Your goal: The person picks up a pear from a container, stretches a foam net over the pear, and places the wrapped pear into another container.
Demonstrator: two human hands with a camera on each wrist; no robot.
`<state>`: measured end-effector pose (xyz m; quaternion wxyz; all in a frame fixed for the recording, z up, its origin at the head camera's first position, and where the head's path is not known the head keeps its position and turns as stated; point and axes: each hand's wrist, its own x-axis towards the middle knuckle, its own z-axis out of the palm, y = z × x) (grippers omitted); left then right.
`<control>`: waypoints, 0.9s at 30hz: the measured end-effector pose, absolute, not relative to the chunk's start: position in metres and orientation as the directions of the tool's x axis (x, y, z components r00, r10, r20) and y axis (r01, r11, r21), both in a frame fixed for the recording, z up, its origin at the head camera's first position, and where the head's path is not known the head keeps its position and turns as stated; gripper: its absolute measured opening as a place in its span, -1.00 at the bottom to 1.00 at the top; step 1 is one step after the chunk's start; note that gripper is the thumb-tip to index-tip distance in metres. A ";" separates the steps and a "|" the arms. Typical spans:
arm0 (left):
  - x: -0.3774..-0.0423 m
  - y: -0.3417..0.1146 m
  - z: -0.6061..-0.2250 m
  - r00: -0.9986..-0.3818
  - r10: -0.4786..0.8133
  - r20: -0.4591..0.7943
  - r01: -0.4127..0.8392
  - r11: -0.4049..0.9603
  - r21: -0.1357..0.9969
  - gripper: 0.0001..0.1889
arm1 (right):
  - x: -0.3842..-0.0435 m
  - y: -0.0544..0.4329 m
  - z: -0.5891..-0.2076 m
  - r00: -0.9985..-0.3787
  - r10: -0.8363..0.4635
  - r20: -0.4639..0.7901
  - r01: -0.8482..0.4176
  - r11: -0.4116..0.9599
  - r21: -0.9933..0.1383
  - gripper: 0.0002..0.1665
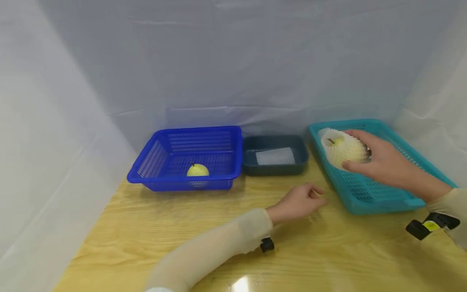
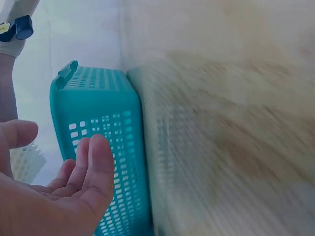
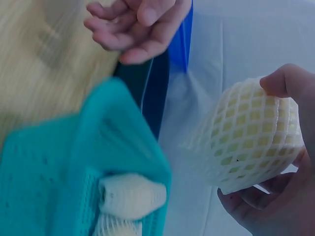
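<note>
Fingers of right hand point(image 1: 386, 162) curled round one rounded, white foam-netted yellow fruit point(image 1: 344, 152) over one perforated teal plastic basket point(image 1: 355, 205); fingers of left hand point(image 1: 297, 201) released, loosely bent, left of teal basket. Inside teal basket: two white-netted bundles point(image 3: 133, 195). Farther left: one dark rectangular tray point(image 1: 275, 170), then one slotted blue basket point(image 1: 182, 186) containing one smooth yellow fruit point(image 1: 198, 170).

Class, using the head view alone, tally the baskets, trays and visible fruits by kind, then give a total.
Baskets: 2 (blue basket, turquoise basket)
Trays: 1 (dark tray)
Fruits: 2 (bare yellow fruit, fruit in foam netting)
Total: 5
</note>
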<state>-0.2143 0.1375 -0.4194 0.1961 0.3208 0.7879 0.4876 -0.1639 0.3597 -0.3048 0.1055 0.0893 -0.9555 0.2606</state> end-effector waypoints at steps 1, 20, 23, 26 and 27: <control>-0.215 0.142 -0.420 -0.716 0.699 -0.005 0.277 0.291 0.916 -0.63 | -0.165 0.363 -0.303 -0.962 -0.115 0.247 -0.223 0.852 -0.474 -0.06; -0.217 0.199 -0.419 -0.662 0.733 -0.161 -0.172 0.060 0.983 -0.74 | -0.219 0.413 -0.291 -0.970 -0.216 0.108 -0.234 0.952 -0.197 -0.13; -0.217 0.202 -0.418 -0.645 0.746 -0.168 -0.192 0.055 0.980 -0.79 | -0.230 0.421 -0.295 -0.974 -0.216 0.069 -0.224 0.962 -0.154 -0.13; -0.217 0.204 -0.417 -0.637 0.752 -0.172 -0.214 0.042 0.976 -0.83 | -0.241 0.428 -0.299 -0.979 -0.203 0.023 -0.204 0.969 -0.138 -0.14; -0.217 0.205 -0.416 -0.637 0.752 -0.170 -0.218 0.036 0.975 -0.84 | -0.244 0.431 -0.300 -0.980 -0.197 0.002 -0.195 0.972 -0.129 -0.13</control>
